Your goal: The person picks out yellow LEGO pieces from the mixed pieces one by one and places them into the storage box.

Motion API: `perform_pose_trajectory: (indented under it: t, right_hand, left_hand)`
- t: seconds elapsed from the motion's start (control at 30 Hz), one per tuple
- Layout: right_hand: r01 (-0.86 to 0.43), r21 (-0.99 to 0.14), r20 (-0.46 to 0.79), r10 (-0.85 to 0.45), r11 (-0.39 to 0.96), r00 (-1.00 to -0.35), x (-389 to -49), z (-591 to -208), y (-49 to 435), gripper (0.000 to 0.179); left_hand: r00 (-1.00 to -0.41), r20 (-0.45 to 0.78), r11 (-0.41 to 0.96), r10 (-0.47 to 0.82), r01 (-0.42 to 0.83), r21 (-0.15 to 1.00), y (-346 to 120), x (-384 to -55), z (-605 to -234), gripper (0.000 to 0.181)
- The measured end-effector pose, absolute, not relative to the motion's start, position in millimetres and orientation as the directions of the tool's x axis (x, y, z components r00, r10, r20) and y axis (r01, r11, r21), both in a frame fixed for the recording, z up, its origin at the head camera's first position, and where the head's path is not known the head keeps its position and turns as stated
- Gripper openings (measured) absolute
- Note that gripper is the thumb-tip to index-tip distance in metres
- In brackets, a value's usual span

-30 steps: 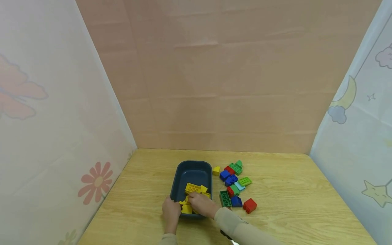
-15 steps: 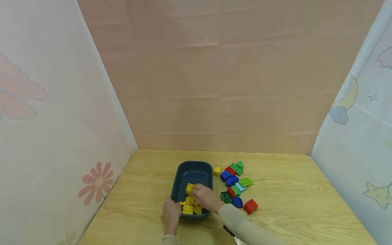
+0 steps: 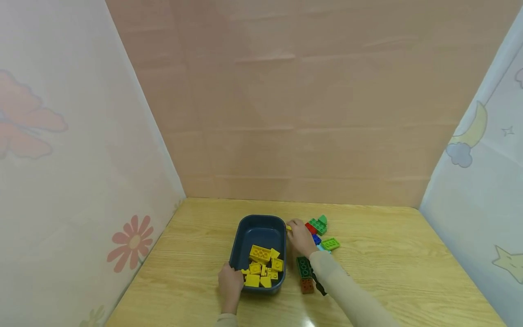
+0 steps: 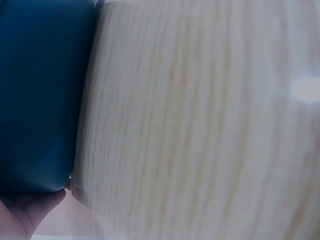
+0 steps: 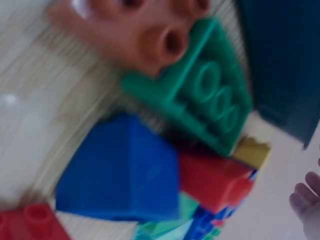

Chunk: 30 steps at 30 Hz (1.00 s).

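Observation:
My left hand (image 3: 230, 282) grips the near left rim of a dark blue plastic bin (image 3: 234, 247). In the left wrist view, part of that hand (image 4: 30, 215) lies against the bin's (image 4: 45, 100) lower end. Several yellow toy bricks (image 3: 252, 280) lie in the near half of the bin. My right hand (image 3: 301, 237) is stretched out beyond the bin's right side, its fingertips right at a small yellow brick (image 3: 288, 228) on the table. In the right wrist view only some fingers (image 5: 306, 197) show at the edge, loosely bent.
Right of the bin lie loose bricks: green (image 3: 318, 225), red (image 3: 310, 228), lime (image 3: 330, 244), dark green (image 3: 304, 267) and brown (image 3: 307, 286). My right sleeve hides others, including a blue slanted brick (image 5: 120, 172). Fabric walls border the wooden table (image 3: 380, 254).
My right hand has left the bricks inside the bin and moved away and right to the small yellow brick outside. My left hand stays on the rim.

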State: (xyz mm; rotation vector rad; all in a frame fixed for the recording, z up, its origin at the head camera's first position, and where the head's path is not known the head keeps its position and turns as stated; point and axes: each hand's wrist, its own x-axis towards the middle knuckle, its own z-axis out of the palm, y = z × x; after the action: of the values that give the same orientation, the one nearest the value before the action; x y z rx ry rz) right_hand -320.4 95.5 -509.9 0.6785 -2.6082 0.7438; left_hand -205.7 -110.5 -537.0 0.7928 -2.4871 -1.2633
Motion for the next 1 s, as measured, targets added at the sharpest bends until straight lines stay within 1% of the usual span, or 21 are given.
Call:
perform_pose_trajectory:
  t: [0.1, 0.2, 0.4, 0.6, 0.73, 0.87, 1.0]
  right_hand:
    - [-0.51, -0.363, 0.395, -0.367, 0.78, -0.842, -327.7, -515.5, 99.9, 0.028]
    - [-0.513, -0.315, 0.365, -0.397, 0.799, -0.842, -334.5, -521.8, 103.7, 0.031]
    - [-0.49, -0.28, 0.297, -0.411, 0.825, -0.862, -344.6, -531.4, 110.0, 0.037]
    - [-0.527, -0.261, 0.259, -0.467, 0.809, -0.845, -347.5, -533.9, 112.6, 0.04]
    - [-0.534, -0.234, 0.248, -0.481, 0.813, -0.841, -348.0, -536.1, 113.7, 0.042]
    - [-0.531, -0.199, 0.262, -0.477, 0.824, -0.839, -349.7, -541.1, 113.0, 0.039]
    - [-0.571, -0.165, 0.339, -0.497, 0.804, -0.799, -350.6, -545.2, 110.7, 0.023]
  left_hand:
    - [-0.822, -0.022, 0.481, -0.569, -0.354, 0.802, -111.1, -205.6, -535.7, 0.014]
    - [-0.825, -0.015, 0.479, -0.565, -0.343, 0.808, -110.8, -206.4, -535.9, 0.013]
    - [-0.825, -0.018, 0.482, -0.564, -0.348, 0.804, -108.2, -208.6, -539.2, 0.02]
    - [-0.82, -0.006, 0.488, -0.573, -0.347, 0.801, -106.9, -210.2, -540.5, 0.026]
    - [-0.818, 0.006, 0.488, -0.575, -0.337, 0.805, -105.8, -210.2, -539.8, 0.022]
    - [-0.815, 0.011, 0.487, -0.58, -0.336, 0.807, -105.2, -210.3, -540.7, 0.019]
    - [-0.814, 0.006, 0.483, -0.581, -0.338, 0.808, -105.7, -210.4, -542.3, 0.024]
